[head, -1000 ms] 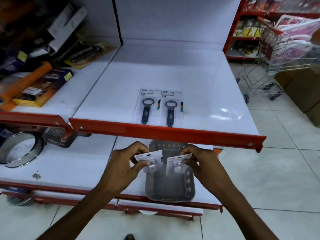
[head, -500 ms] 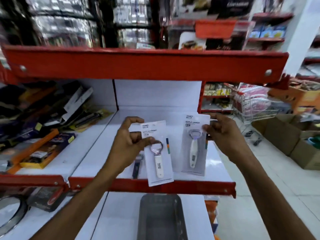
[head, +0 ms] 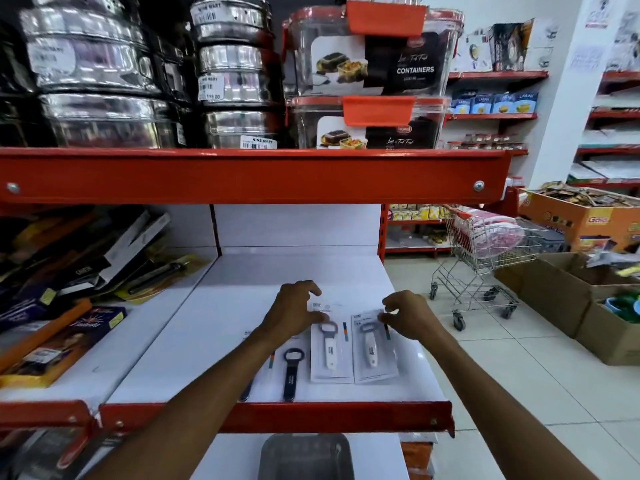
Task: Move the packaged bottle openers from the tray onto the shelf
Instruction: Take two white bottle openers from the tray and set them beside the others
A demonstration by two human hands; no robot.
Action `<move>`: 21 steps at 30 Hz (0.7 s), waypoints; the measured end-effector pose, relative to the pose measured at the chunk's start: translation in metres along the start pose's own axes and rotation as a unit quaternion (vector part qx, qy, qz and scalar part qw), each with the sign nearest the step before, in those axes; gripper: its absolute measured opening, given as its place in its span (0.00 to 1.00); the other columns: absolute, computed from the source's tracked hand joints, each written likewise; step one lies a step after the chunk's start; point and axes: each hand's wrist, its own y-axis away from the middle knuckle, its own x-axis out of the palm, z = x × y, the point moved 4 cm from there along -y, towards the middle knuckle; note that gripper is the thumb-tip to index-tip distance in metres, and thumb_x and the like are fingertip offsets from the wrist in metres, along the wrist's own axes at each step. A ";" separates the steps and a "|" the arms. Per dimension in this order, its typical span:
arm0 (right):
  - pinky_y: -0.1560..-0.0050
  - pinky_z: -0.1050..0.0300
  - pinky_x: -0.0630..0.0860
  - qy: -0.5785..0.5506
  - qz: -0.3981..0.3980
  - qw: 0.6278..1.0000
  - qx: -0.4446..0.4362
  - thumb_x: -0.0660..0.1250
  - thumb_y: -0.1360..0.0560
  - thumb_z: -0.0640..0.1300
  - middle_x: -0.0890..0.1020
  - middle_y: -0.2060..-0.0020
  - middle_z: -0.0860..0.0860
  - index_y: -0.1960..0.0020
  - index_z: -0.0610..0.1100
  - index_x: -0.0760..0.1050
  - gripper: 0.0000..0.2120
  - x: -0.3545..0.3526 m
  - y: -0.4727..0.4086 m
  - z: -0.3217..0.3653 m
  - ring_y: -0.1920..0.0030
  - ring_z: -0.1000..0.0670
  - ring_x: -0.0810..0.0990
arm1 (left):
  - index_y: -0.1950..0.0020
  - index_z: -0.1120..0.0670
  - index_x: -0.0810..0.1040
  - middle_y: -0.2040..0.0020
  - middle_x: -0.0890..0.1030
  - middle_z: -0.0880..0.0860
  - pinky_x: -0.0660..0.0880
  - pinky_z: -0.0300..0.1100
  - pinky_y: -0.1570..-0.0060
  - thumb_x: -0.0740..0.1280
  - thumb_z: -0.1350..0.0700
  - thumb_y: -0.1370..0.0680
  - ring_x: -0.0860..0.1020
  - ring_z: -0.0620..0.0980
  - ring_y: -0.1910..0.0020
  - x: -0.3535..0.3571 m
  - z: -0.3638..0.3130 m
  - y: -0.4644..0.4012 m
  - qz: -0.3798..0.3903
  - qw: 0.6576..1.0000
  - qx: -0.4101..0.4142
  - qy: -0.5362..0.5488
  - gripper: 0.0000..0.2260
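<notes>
On the white shelf, two dark-handled openers are lying at about seven o'clock of the left hand; one is showing plainly, the other is peeking out from under the forearm. The left hand is spreading its fingers loosely, fingertips resting on the top of a white-handled opener pack, seemingly pressing it flat rather than gripping it. Just beside it at three o'clock, touching edge to edge, a second white pack is lying flat, probably to continue the neat row. The right hand is curling half open, thumb and forefinger pinching lightly at that card's top corner. At six o'clock, below the red shelf lip, the grey tray is sitting; whether anything remains inside, I cannot tell.
</notes>
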 end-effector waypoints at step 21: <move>0.42 0.62 0.69 0.087 0.217 0.963 -0.137 0.72 0.29 0.59 0.78 0.33 0.52 0.30 0.48 0.72 0.30 0.011 0.041 0.006 0.38 0.53 0.76 | 0.24 0.41 0.68 0.21 0.66 0.43 0.61 0.44 0.29 0.77 0.34 0.34 0.66 0.49 0.23 0.019 -0.005 0.033 0.297 0.936 0.060 -0.179 0.41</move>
